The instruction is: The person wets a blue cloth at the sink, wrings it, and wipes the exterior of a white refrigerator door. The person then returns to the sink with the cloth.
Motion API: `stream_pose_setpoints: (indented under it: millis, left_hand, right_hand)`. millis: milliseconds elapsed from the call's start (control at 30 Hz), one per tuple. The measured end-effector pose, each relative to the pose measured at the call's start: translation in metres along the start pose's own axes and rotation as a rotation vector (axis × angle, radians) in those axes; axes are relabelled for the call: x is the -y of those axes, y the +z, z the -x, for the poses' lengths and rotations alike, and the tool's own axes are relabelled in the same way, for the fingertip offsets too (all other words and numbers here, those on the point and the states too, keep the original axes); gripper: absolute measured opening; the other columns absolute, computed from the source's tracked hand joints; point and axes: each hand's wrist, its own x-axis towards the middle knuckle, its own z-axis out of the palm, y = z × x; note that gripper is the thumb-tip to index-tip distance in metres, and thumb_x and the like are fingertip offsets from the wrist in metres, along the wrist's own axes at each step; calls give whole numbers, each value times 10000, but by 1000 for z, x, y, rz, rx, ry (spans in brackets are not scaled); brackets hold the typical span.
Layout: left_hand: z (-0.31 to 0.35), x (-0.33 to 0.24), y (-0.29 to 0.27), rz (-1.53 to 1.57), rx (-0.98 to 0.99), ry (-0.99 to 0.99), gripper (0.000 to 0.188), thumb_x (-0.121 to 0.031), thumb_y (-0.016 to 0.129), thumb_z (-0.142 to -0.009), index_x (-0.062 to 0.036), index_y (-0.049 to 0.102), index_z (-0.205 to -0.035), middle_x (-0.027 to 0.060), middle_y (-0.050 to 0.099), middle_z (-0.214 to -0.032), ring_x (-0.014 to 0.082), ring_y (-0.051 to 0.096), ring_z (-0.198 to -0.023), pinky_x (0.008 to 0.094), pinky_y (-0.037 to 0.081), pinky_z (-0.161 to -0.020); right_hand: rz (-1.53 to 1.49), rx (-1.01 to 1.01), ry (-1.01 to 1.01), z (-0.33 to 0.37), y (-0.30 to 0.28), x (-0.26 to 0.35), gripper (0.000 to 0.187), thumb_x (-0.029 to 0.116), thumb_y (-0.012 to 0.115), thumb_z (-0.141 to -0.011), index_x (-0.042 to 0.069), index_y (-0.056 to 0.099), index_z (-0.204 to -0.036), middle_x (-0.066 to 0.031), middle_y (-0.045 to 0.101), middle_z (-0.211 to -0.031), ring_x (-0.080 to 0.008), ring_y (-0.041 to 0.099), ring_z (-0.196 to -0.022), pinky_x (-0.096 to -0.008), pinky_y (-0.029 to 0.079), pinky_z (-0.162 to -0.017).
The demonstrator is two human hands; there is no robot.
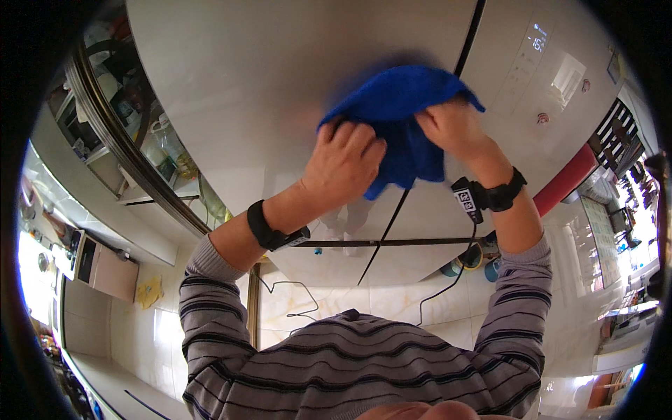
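Against a pale glossy door front, a blue cloth between two curled hands

The blue cloth (pixel 406 136) lies across the dark vertical seam (pixel 471 35) between two pale doors (pixel 231 84), bunched in the middle, with its upper edge arched and its lower corners hanging loose. The left hand (pixel 344 159) is at its left edge, knuckles up, fingers bent in tightly and gripping the fabric. The right hand (pixel 453 129) holds its right part, thumb toward the middle of the cloth; the fingertips are hidden by the fabric, so how tightly they press cannot be told.

Each wrist wears a black band, the left band (pixel 259 225) and the right band (pixel 507 190), with a small box attached. From the right wrist's box (pixel 466 199), a thin dark cable (pixel 448 290) droops toward the body. Grey striped sleeves (pixel 220 315) end partway up both forearms.

Farther out, a small lit display (pixel 537 38) glows high on the right door, with two little reddish marks lower down. A dark horizontal seam (pixel 413 243) crosses the front below the cloth. Near the right forearm, beneath the doors, sit some round containers (pixel 472 257). To the left, a dark-framed cabinet (pixel 112 126) holds assorted items, among them a clear container (pixel 168 140). Pale marbled tiles (pixel 392 301) cover the floor, and a yellow piece (pixel 149 290) lies at far left.
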Motion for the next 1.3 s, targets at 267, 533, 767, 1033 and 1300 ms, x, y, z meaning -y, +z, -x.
stream_pose_setpoints:
  millis: [267,533,767,1033,1300]
  left_hand:
    - [-28,13,-2,-418,-254,-173,473,-258,650,-811,-39,536,-1214,185,477,-1199,396,445,-1155,621,298,-1012]
    - [-56,41,15,-517,-173,-53,490,-438,523,-870,-213,554,-1304,26,565,-1241,251,495,-1179,511,238,-1112]
    - [-99,55,-6,-653,-189,90,464,-364,462,-884,-205,551,-1310,30,553,-1303,233,438,-1257,466,210,-1136]
    - [-127,64,-26,-507,-273,118,449,-292,471,-870,-20,594,-1206,160,560,-1278,299,466,-1242,469,232,-1133]
    - [-108,90,-50,-499,-399,80,434,-260,492,-853,3,600,-1181,162,567,-1250,303,479,-1224,460,257,-1118]
  right_hand:
    - [534,-556,-93,-14,16,9,480,533,620,-850,112,606,-1079,-51,631,-837,-172,581,-631,-252,446,-575]
    - [631,-641,64,-21,25,8,610,554,566,-858,37,579,-1182,-144,580,-1095,-243,563,-877,-389,420,-728]
    - [680,-708,11,-46,-4,-1,465,437,554,-885,100,594,-1203,-117,591,-1137,-267,588,-914,-394,440,-752]
    - [718,-720,85,-79,-18,5,478,393,515,-914,44,539,-1240,-152,548,-1249,-301,573,-1016,-409,438,-828]
    - [715,-693,62,-115,-15,34,460,401,484,-940,60,528,-1245,-124,565,-1229,-250,604,-941,-375,459,-760]
